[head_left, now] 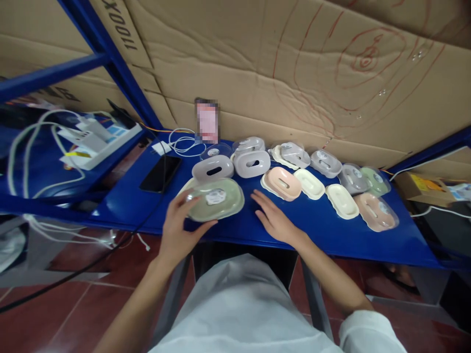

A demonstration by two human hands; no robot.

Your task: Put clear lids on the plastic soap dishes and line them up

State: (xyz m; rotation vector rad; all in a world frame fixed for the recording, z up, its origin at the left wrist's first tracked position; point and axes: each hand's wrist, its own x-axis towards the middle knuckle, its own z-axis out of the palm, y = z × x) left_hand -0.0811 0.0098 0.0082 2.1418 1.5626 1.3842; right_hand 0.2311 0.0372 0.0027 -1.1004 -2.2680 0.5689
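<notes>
My left hand (184, 225) grips the left end of a green soap dish (221, 208) with a clear lid and a white label on top. Its thumb lies along the near side. Fingers apart, my right hand (270, 215) rests at the blue tabletop to the right of that dish, holding nothing. Just behind the green dish are two grey slotted trays, the left one (206, 169) and the right one (253, 164). A peach tray (283, 184) on a cream base lies beyond my right fingertips, beside a cream tray (309, 184).
More soap dishes, grey (326, 163), cream (342, 201), pinkish (377, 212) and green (374, 181), spread to the right. A black phone (161, 173), a white charger (161, 148) and cable lie left. A power strip (110, 147) sits farther left. Cardboard (235, 63) walls the back.
</notes>
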